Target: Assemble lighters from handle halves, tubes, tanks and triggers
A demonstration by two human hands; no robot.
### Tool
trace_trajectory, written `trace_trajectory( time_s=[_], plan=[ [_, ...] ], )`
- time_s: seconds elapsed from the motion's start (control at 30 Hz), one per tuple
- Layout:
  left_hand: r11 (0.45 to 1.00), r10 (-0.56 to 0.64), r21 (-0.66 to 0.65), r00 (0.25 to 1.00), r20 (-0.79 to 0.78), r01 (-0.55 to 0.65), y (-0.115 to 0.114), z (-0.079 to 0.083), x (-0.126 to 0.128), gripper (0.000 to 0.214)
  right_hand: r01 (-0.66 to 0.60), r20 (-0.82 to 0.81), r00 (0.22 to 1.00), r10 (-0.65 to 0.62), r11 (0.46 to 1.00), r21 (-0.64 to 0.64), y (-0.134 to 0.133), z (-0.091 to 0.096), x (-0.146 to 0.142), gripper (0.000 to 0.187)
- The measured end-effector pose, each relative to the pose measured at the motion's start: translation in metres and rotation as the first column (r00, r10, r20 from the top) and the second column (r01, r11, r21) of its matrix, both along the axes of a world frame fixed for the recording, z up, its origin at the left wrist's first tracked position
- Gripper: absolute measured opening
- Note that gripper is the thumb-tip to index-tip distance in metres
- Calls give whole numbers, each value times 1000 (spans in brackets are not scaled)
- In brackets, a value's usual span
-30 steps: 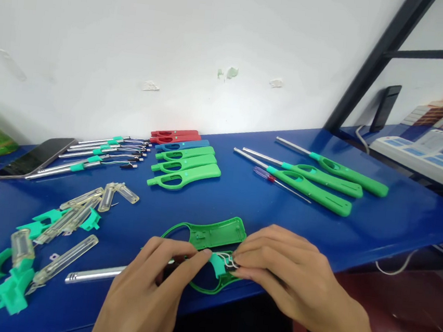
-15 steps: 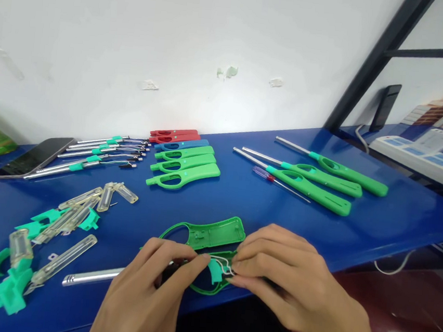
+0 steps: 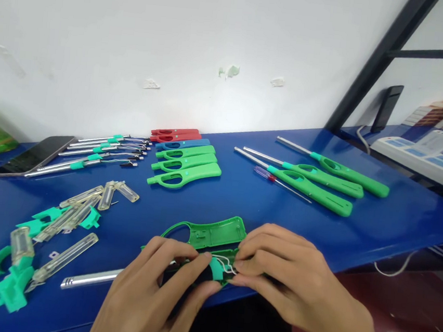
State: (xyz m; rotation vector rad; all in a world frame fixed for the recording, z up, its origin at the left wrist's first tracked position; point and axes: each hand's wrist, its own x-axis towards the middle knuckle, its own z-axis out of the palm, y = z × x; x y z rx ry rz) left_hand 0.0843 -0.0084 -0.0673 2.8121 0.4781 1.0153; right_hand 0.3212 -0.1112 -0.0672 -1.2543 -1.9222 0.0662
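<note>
At the front edge of the blue table (image 3: 241,204), both my hands work on an open green lighter shell (image 3: 217,272). My left hand (image 3: 154,295) is closed round its handle loop, thumb and forefinger pinching near a teal trigger piece (image 3: 216,268). My right hand (image 3: 288,282) pinches thin white wires (image 3: 228,265) beside that trigger. The shell's other green half (image 3: 209,232) lies just behind, inner side up. A silver metal tube (image 3: 91,277) sticks out left from under my left hand.
Clear fuel tanks (image 3: 80,204) and teal trigger parts (image 3: 10,286) lie at the left. Green, blue and red shells (image 3: 184,162) and tube assemblies (image 3: 93,156) sit further back. Three finished green lighters (image 3: 314,177) and a small screwdriver (image 3: 278,183) lie right. A phone (image 3: 34,156) rests far left.
My left thumb has curled further under the shell's loop and the shell has tipped slightly. My right fingers have shifted a little on the wires. Everything else is still.
</note>
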Motion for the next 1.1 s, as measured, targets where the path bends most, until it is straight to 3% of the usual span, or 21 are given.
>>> trace_trajectory(
  time_s=[0.47, 0.87, 1.1],
  plan=[
    [1000, 3, 11, 998, -58, -3, 2, -2, 1, 18, -4, 88, 996, 1, 999, 39, -7, 3, 1, 6],
    [996, -16, 83, 994, -104, 24, 5, -9, -4, 23, 10, 59, 998, -13, 998, 62, -4, 0, 2, 13],
    [999, -27, 31, 998, -64, 29, 5, -6, -1, 17, 13, 52, 999, -17, 997, 82, -3, -2, 2, 12]
  ],
)
